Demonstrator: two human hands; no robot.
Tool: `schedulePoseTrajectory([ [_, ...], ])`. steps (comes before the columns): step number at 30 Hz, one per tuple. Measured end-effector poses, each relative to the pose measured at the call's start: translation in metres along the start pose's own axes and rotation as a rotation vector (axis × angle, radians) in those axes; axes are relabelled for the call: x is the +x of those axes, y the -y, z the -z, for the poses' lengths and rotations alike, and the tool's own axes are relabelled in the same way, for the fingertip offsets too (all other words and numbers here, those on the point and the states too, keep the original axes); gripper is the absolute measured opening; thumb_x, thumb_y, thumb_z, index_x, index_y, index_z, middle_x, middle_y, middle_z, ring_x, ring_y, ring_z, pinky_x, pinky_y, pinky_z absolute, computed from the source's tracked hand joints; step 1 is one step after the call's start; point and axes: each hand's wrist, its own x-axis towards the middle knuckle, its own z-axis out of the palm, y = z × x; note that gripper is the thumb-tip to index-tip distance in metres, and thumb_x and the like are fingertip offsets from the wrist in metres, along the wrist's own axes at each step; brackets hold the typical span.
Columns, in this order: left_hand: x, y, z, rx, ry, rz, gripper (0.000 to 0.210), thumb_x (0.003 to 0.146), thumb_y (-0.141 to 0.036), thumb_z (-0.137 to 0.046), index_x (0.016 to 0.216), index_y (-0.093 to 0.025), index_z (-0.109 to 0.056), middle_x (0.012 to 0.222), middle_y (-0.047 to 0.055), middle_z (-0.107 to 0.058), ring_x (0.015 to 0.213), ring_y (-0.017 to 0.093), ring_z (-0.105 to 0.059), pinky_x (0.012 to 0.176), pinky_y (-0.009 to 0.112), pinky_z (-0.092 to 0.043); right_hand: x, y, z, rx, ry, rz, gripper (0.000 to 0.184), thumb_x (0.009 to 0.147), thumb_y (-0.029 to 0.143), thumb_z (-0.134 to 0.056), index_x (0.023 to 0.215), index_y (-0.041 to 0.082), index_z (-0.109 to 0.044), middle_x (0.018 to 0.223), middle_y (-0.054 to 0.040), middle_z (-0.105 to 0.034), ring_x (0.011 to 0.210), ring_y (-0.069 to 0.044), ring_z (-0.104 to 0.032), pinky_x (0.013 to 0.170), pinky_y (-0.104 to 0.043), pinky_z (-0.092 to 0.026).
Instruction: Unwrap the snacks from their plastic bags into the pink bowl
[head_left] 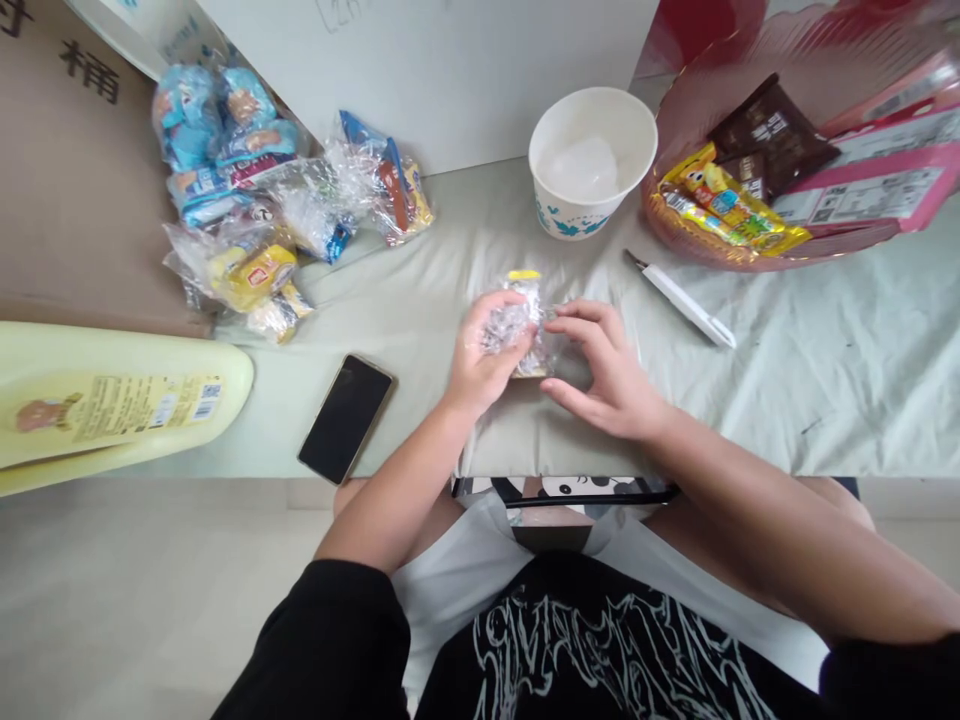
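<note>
My left hand is closed round a small packet in crinkled clear plastic wrap, just above the cloth-covered surface. A yellow strip shows at the packet's far end; what lies inside is hard to make out. My right hand is beside it on the right, thumb and fingers spread apart, the fingertips close to the loose plastic. Whether they touch it I cannot tell. Beyond my hands stands a white paper tub with a blue pattern, holding something whitish. A white utility knife lies to the right of my right hand.
At the left is a pile of wrapped snacks, with a black phone nearer the front edge. A yellow bottle lies at far left beside a cardboard box. A pink-tinted bowl at the back right holds snack packets.
</note>
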Motion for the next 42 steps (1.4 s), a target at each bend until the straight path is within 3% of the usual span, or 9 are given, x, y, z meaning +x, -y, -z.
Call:
schedulePoseTrajectory([
  [8,-0.003,-0.012,0.005,0.251,0.335,-0.125,0.034,0.089,-0.047,-0.068,0.116,-0.025,-0.067,0.116,0.006,-0.073,0.108,0.024,-0.068,0.099,0.038,-0.052,0.012,-0.004,-0.006,-0.009,-0.115,-0.218,0.003,0.088,0.025,-0.061,0.087,0.024,-0.063,0.091,-0.0045,-0.06,0.075,-0.017,-0.057,0.067,-0.034,-0.051],
  [14,0.003,-0.007,0.014,0.292,0.117,-0.147,0.029,0.087,-0.044,-0.072,0.107,-0.023,-0.073,0.109,0.006,-0.074,0.104,0.022,-0.07,0.096,0.036,-0.055,0.007,-0.008,0.018,-0.266,-0.221,-0.208,0.006,0.089,0.025,-0.058,0.089,0.026,-0.063,0.094,-0.0084,-0.062,0.092,-0.026,-0.06,0.084,-0.046,-0.05],
  [17,0.008,-0.002,0.021,0.184,-0.032,-0.056,0.037,0.081,-0.05,-0.078,0.107,-0.024,-0.073,0.101,0.004,-0.074,0.084,0.018,-0.07,0.076,0.031,-0.06,-0.006,-0.015,0.036,-0.507,-0.248,-0.32,0.015,0.088,0.028,-0.06,0.101,0.025,-0.065,0.104,-0.0129,-0.062,0.102,-0.034,-0.057,0.093,-0.056,-0.044],
  [21,0.01,0.002,0.025,0.024,-0.029,0.099,0.046,0.076,-0.054,-0.081,0.112,-0.026,-0.072,0.098,0.003,-0.072,0.059,0.012,-0.061,0.047,0.025,-0.052,-0.018,-0.031,0.05,-0.6,-0.198,-0.426,0.039,0.083,0.03,-0.065,0.121,0.022,-0.061,0.122,-0.0179,-0.058,0.113,-0.039,-0.055,0.095,-0.059,-0.043],
  [27,0.012,0.006,0.025,0.102,-0.125,-0.009,0.043,0.077,-0.056,-0.081,0.104,-0.024,-0.07,0.085,0.001,-0.068,0.065,0.013,-0.064,0.059,0.026,-0.056,-0.014,-0.037,0.052,-0.559,-0.211,-0.331,0.023,0.089,0.025,-0.056,0.109,0.025,-0.067,0.098,-0.0117,-0.069,0.091,-0.03,-0.063,0.083,-0.049,-0.051],
  [30,0.013,0.01,0.023,0.138,-0.215,-0.073,0.062,0.072,-0.059,-0.084,0.119,-0.027,-0.06,0.096,0.002,-0.068,0.085,0.016,-0.07,0.078,0.028,-0.058,-0.011,-0.016,0.04,-0.414,-0.187,-0.268,0.019,0.093,0.027,-0.055,0.106,0.025,-0.068,0.099,-0.0111,-0.071,0.089,-0.028,-0.065,0.082,-0.046,-0.053],
  [33,0.011,0.011,0.016,0.15,-0.239,-0.035,0.059,0.073,-0.062,-0.081,0.115,-0.025,-0.06,0.097,0.002,-0.069,0.087,0.017,-0.07,0.078,0.028,-0.057,-0.009,0.011,0.02,-0.038,-0.096,-0.226,0.02,0.097,0.027,-0.052,0.112,0.025,-0.066,0.096,-0.0076,-0.069,0.083,-0.022,-0.066,0.075,-0.04,-0.056],
  [37,0.002,0.003,0.001,0.148,-0.126,-0.012,0.047,0.074,-0.059,-0.081,0.099,-0.023,-0.064,0.097,0.002,-0.071,0.081,0.015,-0.069,0.073,0.026,-0.056,-0.01,0.024,-0.003,0.408,0.04,-0.304,0.023,0.101,0.035,-0.051,0.118,0.023,-0.06,0.105,-0.0074,-0.068,0.082,-0.017,-0.071,0.072,-0.034,-0.06],
  [42,-0.003,-0.002,-0.006,0.095,0.037,-0.002,0.044,0.077,-0.059,-0.078,0.095,-0.022,-0.062,0.092,0.003,-0.071,0.074,0.013,-0.067,0.066,0.026,-0.054,-0.011,0.011,-0.006,0.48,-0.03,-0.46,0.029,0.101,0.044,-0.052,0.121,0.023,-0.056,0.108,-0.0074,-0.072,0.087,-0.018,-0.074,0.078,-0.035,-0.062],
])
